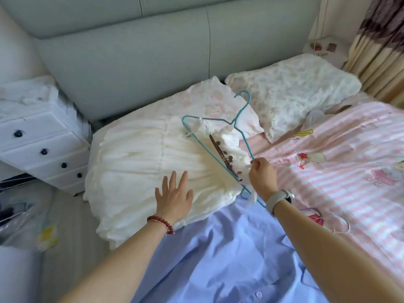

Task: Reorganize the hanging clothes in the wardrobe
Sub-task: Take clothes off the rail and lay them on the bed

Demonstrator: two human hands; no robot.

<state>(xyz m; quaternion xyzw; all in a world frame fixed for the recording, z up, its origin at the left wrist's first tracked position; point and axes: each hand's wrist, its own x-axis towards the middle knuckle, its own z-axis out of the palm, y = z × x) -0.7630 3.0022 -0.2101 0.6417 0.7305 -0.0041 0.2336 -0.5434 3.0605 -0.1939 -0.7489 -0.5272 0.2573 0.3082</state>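
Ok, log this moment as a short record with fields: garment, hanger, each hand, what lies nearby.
garment: white ruffled dress, spread on the bed
hanger: teal wire hanger, lying across the dress's top end
left hand: flat on the dress, fingers straight
right hand: pinch grip on the hanger's shoulder wire
nearby: light blue shirt in front; pink striped duvet to the right; white drawer chest to the left

Open at your 3 o'clock: bare striped quilt [341, 171].
Blocked at 12: headboard [131, 68], pillows [290, 92].
Blocked at 9: white drawers [41, 145].
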